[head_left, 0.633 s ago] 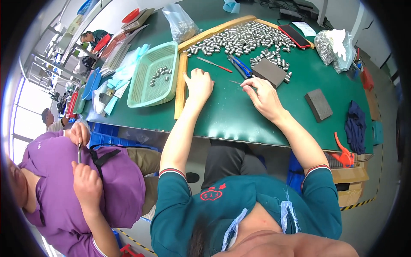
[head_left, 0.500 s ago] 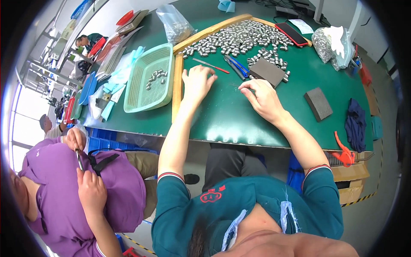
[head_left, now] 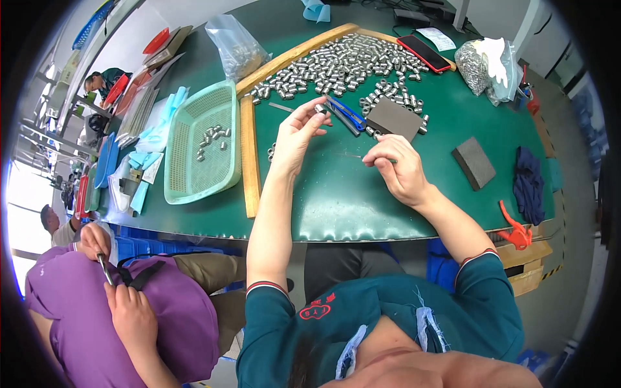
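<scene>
My left hand (head_left: 296, 139) is raised over the green table, its thumb and fingers pinching a small shiny metal cylinder (head_left: 320, 108). To its right, my right hand (head_left: 402, 171) is closed around a thin needle-like tool (head_left: 352, 156), whose tip points left toward the left hand. The tool's handle is mostly hidden by the fingers. Partly behind my left hand lies a slim file (head_left: 280, 107). A blue utility knife (head_left: 347, 114) rests beyond the hands, beside a brown-grey block (head_left: 393, 119). A few cylinders (head_left: 271, 152) show beside my left wrist.
Many metal cylinders (head_left: 349, 61) are heaped behind wooden strips (head_left: 251, 158). A green basket (head_left: 174, 171) at left holds several more. Around the table are a red-edged phone (head_left: 424, 53), a dark block (head_left: 474, 163), a bag of parts (head_left: 472, 68) and a dark cloth (head_left: 529, 186). A co-worker in purple (head_left: 162, 317) sits at left.
My left hand has risen slightly and now pinches a metal cylinder. The right hand remains closed, with its thin tool now easier to see. The whole view has shifted a little.
</scene>
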Demonstrator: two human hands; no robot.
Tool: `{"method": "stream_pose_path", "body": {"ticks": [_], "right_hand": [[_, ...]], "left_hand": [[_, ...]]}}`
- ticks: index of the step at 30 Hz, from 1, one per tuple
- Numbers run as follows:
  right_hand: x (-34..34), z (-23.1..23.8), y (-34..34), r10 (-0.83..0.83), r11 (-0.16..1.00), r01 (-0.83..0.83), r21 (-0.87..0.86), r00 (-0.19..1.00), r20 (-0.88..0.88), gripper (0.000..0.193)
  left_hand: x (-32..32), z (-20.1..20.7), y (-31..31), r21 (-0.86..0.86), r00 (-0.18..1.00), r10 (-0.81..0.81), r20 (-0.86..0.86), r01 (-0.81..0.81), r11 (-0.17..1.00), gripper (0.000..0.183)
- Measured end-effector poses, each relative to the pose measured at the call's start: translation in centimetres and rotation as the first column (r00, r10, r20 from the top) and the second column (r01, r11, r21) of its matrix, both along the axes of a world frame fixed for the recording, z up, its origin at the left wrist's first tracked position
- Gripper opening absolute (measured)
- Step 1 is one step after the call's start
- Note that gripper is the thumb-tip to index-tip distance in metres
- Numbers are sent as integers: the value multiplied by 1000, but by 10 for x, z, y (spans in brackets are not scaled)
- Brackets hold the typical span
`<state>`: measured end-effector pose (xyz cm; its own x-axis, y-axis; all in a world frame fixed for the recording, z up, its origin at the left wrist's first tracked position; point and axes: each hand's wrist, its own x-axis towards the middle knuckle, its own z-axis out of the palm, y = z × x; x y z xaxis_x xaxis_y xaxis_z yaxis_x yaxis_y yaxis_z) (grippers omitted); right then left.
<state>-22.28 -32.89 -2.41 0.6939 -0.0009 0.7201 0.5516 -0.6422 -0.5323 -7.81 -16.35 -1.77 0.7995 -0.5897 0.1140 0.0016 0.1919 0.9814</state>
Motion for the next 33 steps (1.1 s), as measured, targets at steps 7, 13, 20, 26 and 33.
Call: {"method": "stream_pose_path", "body": {"ticks": [7,13,20,26,33], "right_hand": [[2,5,-16,-50,997,45,56,993,103,27],[3,6,-24,-149,988,139,63,969,196,22],[3,7,-27,-185,983,180,45,953,241,24],[-2,13,-30,-134,991,135,23,928,349,28],[-1,11,-27,-132,991,132,22,934,332,28]], "left_hand": [[0,-6,3,96,916,67,395,-114,989,37],[-14,-7,-8,171,806,48,590,-183,968,31],[-25,-9,-14,248,762,8,648,-221,943,30],[-26,-13,-18,198,714,-10,700,-180,964,30],[-32,-16,-19,217,778,-3,628,-171,961,28]]}}
